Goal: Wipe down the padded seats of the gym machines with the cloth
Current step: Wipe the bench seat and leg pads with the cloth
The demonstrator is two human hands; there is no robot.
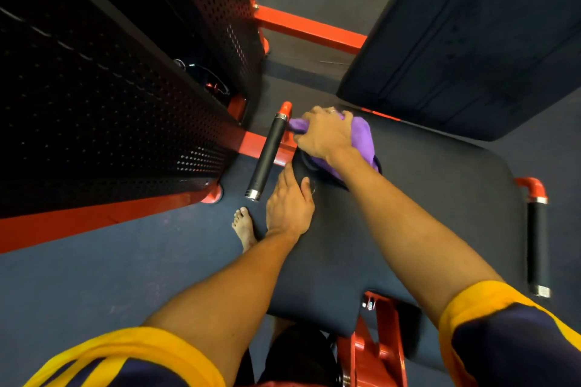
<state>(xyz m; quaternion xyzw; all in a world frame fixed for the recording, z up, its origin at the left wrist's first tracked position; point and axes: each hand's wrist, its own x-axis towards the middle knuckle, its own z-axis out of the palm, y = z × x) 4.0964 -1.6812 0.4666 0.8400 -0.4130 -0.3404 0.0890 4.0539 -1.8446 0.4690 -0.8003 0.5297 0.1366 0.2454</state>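
the right hand covers most of the purple cloth, so its full shape cannot be told. the seat pad is partly hidden under both forearms, and the backrest is cut off by the top and right edges.

cloth on seat far-left corner; backrest behind seat
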